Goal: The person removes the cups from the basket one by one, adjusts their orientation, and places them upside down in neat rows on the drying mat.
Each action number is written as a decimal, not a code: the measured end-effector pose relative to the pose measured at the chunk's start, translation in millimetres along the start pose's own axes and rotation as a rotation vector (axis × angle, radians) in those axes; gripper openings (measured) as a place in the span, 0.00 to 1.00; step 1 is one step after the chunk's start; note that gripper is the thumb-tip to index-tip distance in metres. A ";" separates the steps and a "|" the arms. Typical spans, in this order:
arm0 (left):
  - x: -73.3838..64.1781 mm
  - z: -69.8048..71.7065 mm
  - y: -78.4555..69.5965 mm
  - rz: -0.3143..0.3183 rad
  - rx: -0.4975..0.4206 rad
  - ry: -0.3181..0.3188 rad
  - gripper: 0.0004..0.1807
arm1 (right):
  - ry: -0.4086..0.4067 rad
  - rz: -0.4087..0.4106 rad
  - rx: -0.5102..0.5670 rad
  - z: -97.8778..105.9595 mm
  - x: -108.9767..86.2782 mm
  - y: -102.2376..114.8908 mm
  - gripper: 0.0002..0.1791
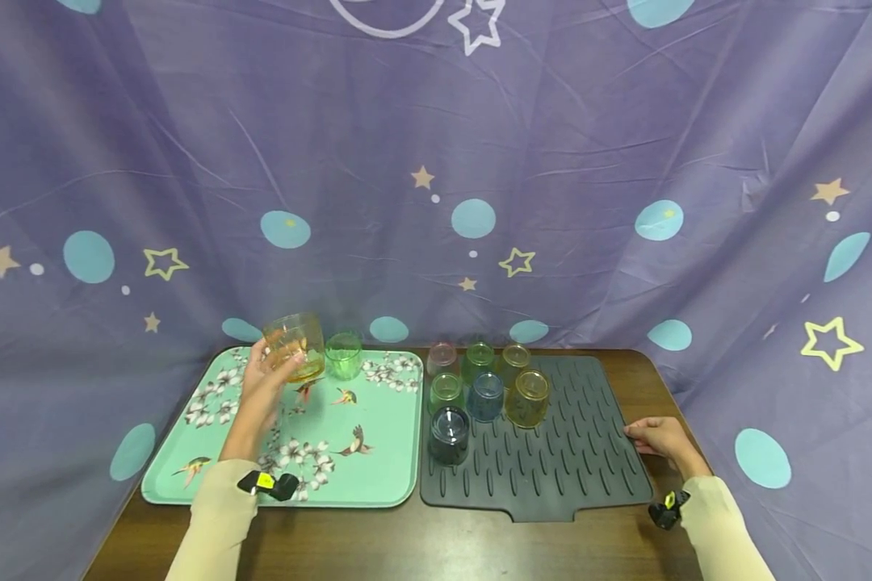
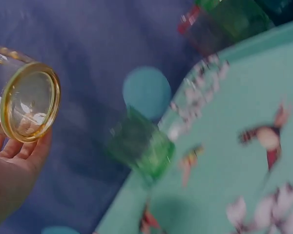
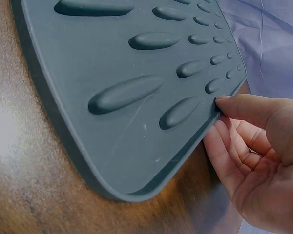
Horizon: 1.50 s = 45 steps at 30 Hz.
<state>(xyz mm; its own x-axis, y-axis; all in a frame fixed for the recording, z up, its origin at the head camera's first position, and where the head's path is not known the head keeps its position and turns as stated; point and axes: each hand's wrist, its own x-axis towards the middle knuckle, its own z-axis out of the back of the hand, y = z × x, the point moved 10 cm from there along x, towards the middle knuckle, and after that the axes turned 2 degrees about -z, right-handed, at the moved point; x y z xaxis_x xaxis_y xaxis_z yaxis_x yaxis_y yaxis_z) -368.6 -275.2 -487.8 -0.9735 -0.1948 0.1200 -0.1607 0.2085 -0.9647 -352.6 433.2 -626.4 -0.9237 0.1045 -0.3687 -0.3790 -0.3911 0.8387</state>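
Note:
My left hand (image 1: 265,383) grips an amber glass (image 1: 295,347) above the back of the mint-green tray (image 1: 385,484). The left wrist view shows the thick round base of this amber glass (image 2: 31,102) turned toward the camera, with fingers wrapped behind it. Just right of it, a green glass (image 1: 344,357) stands on the tray. At the right edge of the dark drying mat (image 1: 574,452), my right hand (image 1: 657,437) pinches the mat's raised rim. In the right wrist view the thumb of the right hand (image 3: 263,146) lies on top of the rim, other fingers curled below.
Several coloured glasses stand grouped on the mat's left side, among them a dark one (image 1: 449,436), a blue one (image 1: 486,397) and an amber one (image 1: 528,399). Tray and mat lie side by side on a wooden table (image 1: 378,545). A purple patterned curtain (image 1: 378,161) hangs behind.

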 end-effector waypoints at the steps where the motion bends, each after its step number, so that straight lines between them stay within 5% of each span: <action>1: -0.8 -6.4 -5.2 -0.018 -0.057 0.026 0.30 | 0.000 0.001 0.000 -0.2 0.2 -0.5 0.07; 9: -8.1 -54.6 -42.2 -0.143 -0.232 0.204 0.27 | -0.008 0.006 -0.003 0.1 0.8 -2.1 0.07; 18: -11.3 -85.6 -68.0 -0.207 -0.343 0.215 0.24 | -0.011 0.002 0.000 0.5 1.2 -2.6 0.07; 23: -19.6 -110.0 -80.5 -0.213 -0.201 0.270 0.30 | -0.005 -0.001 -0.012 0.4 0.3 -1.9 0.07; 34: -35.1 -176.6 -91.3 -0.369 0.296 0.559 0.43 | 0.002 0.008 0.004 -0.1 -1.1 0.2 0.08; 45: -42.8 -217.3 -87.0 -0.425 0.572 0.636 0.44 | -0.008 0.032 -0.008 0.1 2.4 -1.6 0.09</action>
<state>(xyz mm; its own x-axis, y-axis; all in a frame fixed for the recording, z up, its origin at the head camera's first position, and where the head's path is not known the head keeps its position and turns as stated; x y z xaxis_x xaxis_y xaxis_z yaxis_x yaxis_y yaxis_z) -348.3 -76.7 -358.2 -0.7853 0.4465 0.4289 -0.5812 -0.2930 -0.7592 -354.3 434.1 -628.6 -0.9356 0.0990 -0.3388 -0.3491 -0.4015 0.8467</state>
